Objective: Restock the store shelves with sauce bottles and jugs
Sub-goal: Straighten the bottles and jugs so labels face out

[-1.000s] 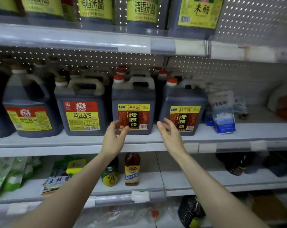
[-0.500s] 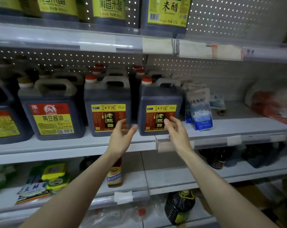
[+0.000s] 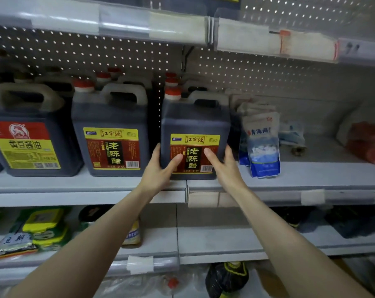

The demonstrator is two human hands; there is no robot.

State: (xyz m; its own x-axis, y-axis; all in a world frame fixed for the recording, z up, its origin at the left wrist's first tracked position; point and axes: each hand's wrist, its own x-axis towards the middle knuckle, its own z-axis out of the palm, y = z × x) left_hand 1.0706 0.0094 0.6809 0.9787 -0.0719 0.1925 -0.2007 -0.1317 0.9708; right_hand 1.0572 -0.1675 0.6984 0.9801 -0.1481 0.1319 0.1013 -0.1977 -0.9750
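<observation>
Head view: grey shelf (image 3: 74, 186), pegboard backing (image 3: 268, 72); left hand (image 3: 160, 168), right hand (image 3: 225, 168) grip vinegar jug (image 3: 195, 121), fingers (image 3: 227, 151) wrapped round sides.

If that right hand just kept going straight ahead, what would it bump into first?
The vinegar jug: the right hand grips its right side, thumb on the label. Beyond it, probably another red-capped jug behind, though depth is unclear.

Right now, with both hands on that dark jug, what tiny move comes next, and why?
Probably twist the vinegar jug straight, label forward. The left hand and right hand hold its lower sides, and it looks angled beside the neighbouring jug on the shelf.
</observation>
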